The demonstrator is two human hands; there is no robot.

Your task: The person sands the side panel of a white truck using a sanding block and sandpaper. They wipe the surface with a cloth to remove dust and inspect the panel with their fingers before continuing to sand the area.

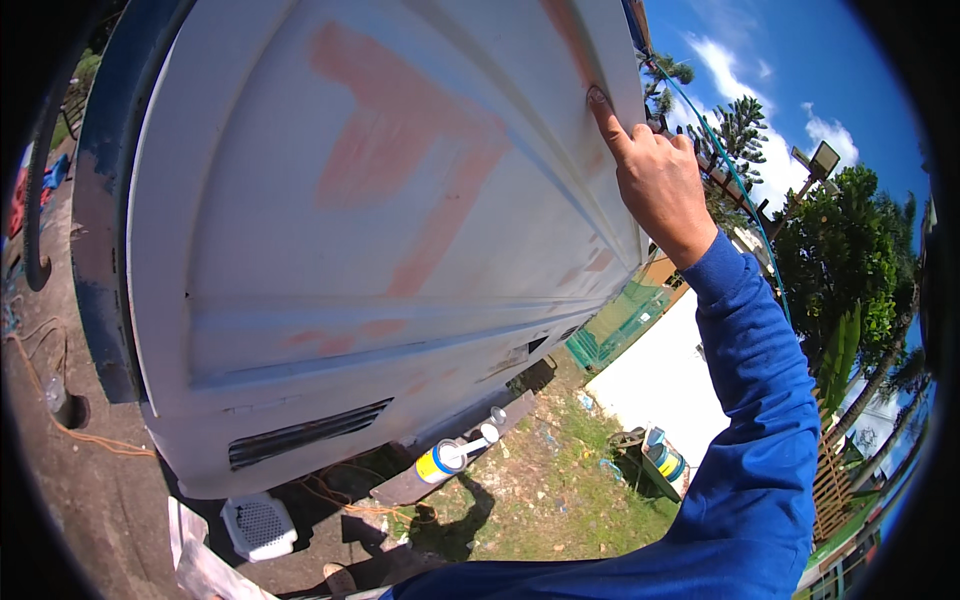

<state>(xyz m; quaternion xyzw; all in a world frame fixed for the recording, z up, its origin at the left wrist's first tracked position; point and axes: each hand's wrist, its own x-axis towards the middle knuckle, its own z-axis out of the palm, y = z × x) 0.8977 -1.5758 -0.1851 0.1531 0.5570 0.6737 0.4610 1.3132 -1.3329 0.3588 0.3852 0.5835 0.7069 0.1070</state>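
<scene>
My right hand (660, 180) reaches up at the end of a blue sleeve. Its index finger is stretched out, and the tip touches a reddish-brown filler streak (570, 35) near the right edge of a large pale grey metal vehicle panel (270, 210). The other fingers are bent back from the surface, partly hidden behind the hand, and I see nothing held. More reddish patches (400, 140) mark the panel's middle, with smaller spots lower down. A slotted vent (310, 432) sits near its bottom. My left hand is out of view.
Below stand an open paint can (437, 463) on a board and a white plastic stool (259, 527). An orange cord (100, 443) trails over the ground at left. Another bucket (664, 458) stands by a white wall (665, 370). A teal rope (730, 170) runs down behind my arm.
</scene>
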